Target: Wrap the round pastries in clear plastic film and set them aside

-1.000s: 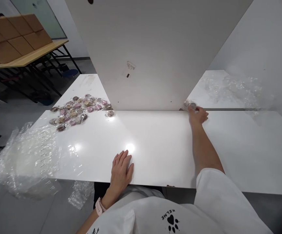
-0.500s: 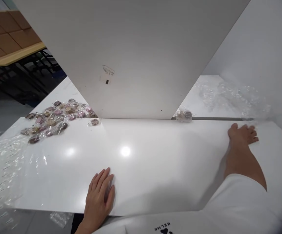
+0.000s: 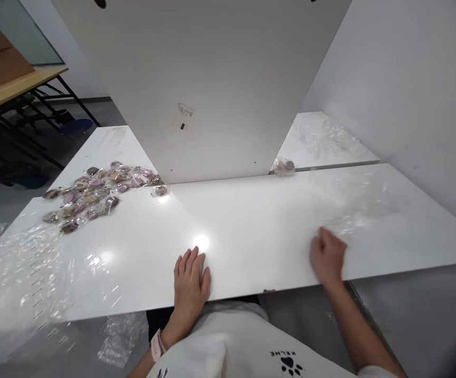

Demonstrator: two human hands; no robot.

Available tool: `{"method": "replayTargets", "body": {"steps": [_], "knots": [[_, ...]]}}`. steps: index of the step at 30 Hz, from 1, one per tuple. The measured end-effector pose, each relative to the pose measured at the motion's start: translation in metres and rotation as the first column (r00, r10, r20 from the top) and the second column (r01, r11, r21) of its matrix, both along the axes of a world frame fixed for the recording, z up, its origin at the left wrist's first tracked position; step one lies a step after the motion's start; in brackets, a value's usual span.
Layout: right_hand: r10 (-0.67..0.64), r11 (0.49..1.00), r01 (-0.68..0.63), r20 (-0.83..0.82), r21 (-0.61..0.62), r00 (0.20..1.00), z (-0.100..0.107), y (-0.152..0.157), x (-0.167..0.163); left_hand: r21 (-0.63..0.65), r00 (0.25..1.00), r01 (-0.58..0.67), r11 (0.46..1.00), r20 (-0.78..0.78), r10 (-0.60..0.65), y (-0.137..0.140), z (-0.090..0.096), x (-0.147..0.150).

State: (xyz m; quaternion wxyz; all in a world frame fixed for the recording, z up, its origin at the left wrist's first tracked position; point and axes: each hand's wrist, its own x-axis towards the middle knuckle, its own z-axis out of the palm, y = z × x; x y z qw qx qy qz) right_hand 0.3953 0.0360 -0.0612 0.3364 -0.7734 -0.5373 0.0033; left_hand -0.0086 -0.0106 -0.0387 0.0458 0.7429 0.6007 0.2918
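Note:
My left hand lies flat on the white tabletop near its front edge, fingers stretched out and nothing in it. My right hand is closed, above the right half of the table and slightly blurred. Crumpled clear plastic bags trail from its knuckles toward the back right, also smeared; how many there are I cannot make out. One small clear packet with brown contents sits at the table's back edge beside the upright white panel.
At the left lies a pile of small wrapped pieces in brown and pink. Clear plastic packaging spreads over the table's left end. More clear plastic rests on the far table behind the gap. A wooden table carries cardboard boxes.
My right hand has come back from the far right toward the front, closed, with clear plastic bags trailing after it. My left hand stays flat. The camera view has shifted.

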Motion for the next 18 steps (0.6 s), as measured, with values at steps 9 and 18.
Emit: {"method": "replayTargets", "body": {"steps": [9, 18], "knots": [[0.838, 0.455, -0.881, -0.394, 0.126, 0.377, 0.042, -0.088, -0.267, -0.075, 0.876, 0.008, 0.997, 0.481, 0.030, 0.035, 0.047, -0.037], [0.442, 0.897, -0.400, -0.347, 0.189, 0.827, 0.067, -0.046, -0.215, -0.333, 0.969, 0.126, 0.934, -0.160, -0.188, 0.004, 0.017, -0.066]]}}
